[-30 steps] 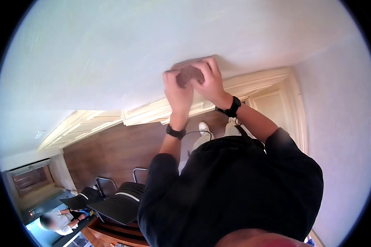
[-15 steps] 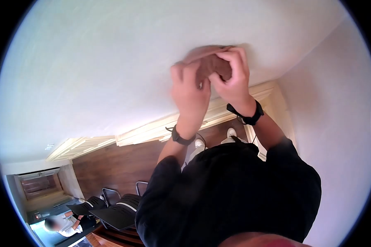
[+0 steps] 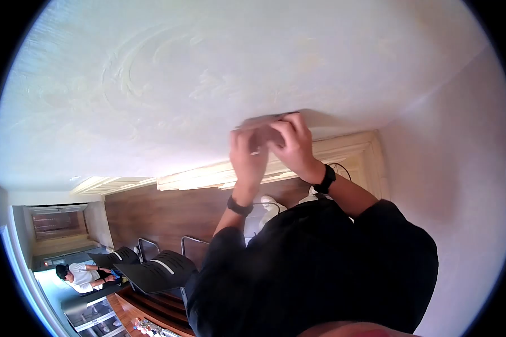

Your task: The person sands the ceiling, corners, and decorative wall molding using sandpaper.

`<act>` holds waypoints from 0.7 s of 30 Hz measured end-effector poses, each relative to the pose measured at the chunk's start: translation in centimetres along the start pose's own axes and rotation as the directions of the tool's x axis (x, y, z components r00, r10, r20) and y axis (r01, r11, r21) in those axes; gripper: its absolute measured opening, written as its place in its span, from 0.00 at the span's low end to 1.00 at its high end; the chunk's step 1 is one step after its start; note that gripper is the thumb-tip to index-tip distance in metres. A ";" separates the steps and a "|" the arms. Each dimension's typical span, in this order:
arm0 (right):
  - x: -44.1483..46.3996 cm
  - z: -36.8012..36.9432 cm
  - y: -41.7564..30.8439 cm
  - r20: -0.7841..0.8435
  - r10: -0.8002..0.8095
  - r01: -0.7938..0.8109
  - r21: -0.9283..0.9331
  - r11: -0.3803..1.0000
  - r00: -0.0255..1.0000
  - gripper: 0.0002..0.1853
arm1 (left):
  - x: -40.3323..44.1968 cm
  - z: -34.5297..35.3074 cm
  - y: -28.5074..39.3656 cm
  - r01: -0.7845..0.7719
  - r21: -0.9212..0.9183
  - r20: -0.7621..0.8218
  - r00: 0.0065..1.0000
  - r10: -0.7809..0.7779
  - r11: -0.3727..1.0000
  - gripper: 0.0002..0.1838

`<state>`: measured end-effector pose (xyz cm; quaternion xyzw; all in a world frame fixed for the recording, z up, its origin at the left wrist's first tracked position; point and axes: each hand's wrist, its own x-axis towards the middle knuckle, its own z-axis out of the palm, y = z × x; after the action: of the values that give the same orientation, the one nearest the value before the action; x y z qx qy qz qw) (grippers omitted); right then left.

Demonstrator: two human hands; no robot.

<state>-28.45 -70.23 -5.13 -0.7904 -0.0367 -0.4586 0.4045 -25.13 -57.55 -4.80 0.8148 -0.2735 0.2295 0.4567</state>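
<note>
A brown folded cloth [image 3: 267,136] is pressed against the pale wall [image 3: 168,112], just above the cream panelling. Motion blur softens its folds, so I cannot make out the material for certain. My left hand [image 3: 247,156] is closed on the cloth's left side, with the fingertips up at the wall. Its right side is gripped by my right hand [image 3: 295,143], the thumb beneath and the fingers curled over the top edge. Each wrist has a black band. Around the hands the wall shows faint raised, swirling streaks and yellowish patches.
Cream panelling [image 3: 208,175] runs along the wall's foot, and a second wall [image 3: 444,168] meets it at right. Black chairs [image 3: 157,271] stand at lower left on the brown wooden floor [image 3: 152,216]. A person in a white shirt [image 3: 84,278] is beyond them, near a wooden counter [image 3: 132,309].
Both hands have moved down the wall and slightly left with the cloth, closer to the panelling. The view has shifted, and more of the counter shows at lower left.
</note>
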 end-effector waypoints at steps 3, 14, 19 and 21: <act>3.5 -0.1 -2.5 -0.019 -0.108 0.109 0.070 0.992 0.994 0.21 | 1.8 -1.5 1.3 -0.040 -0.010 -0.138 0.990 0.039 0.999 0.24; 10.7 -6.8 -4.3 -0.165 -0.167 0.182 0.078 0.980 0.972 0.25 | 9.2 -1.2 10.8 -0.330 0.067 -0.228 0.914 0.337 0.941 0.27; 8.3 -8.6 0.1 -0.195 -0.162 0.161 -0.021 0.987 0.967 0.25 | 7.8 2.6 10.7 -0.304 0.000 -0.138 0.944 0.301 0.953 0.24; 6.0 -8.7 1.9 -0.172 -0.084 0.081 -0.024 0.996 0.982 0.25 | 6.3 4.1 9.7 -0.285 -0.013 -0.082 0.956 0.283 0.958 0.24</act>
<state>-30.19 -79.25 0.44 -0.7488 -0.0302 -0.5422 0.3801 -26.30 -66.76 3.16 0.7518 -0.3721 0.3215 0.4393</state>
